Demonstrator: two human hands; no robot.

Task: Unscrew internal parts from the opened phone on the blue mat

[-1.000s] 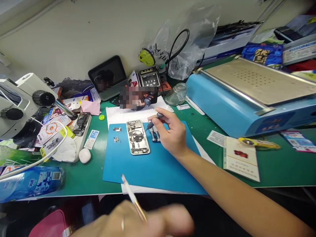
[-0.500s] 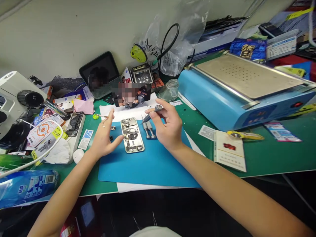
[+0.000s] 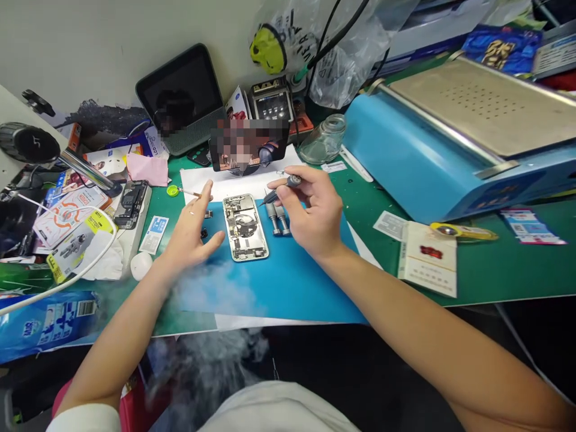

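Note:
On the blue mat (image 3: pixel 310 288) lies an opened phone (image 3: pixel 245 228), its inner parts showing. My left hand (image 3: pixel 191 237) is just left of the phone with a cigarette (image 3: pixel 191 192) pinched between its fingers, thumb held apart. To the phone's right, my right hand (image 3: pixel 312 210) grips a dark screwdriver (image 3: pixel 281 191), its thin tip pointing down-left near the phone's upper right edge. Two grey screwdrivers (image 3: pixel 278 221) lie beside that hand. Small phone parts (image 3: pixel 208 214) sit partly hidden behind my left fingers.
A blue heating machine (image 3: pixel 405 150) stands right, a white cigarette pack (image 3: pixel 427 258) before it. Behind the mat are a propped-up phone (image 3: pixel 274 141), a glass jar (image 3: pixel 326 138) and a screen device (image 3: pixel 180 96). A microscope (image 3: pixel 31 144) stands left. Smoke (image 3: pixel 216 354) drifts over the front edge.
My left hand has come up from the lower foreground to the phone's left side, carrying the cigarette. Smoke has appeared. My right hand keeps the screwdriver in nearly the same place.

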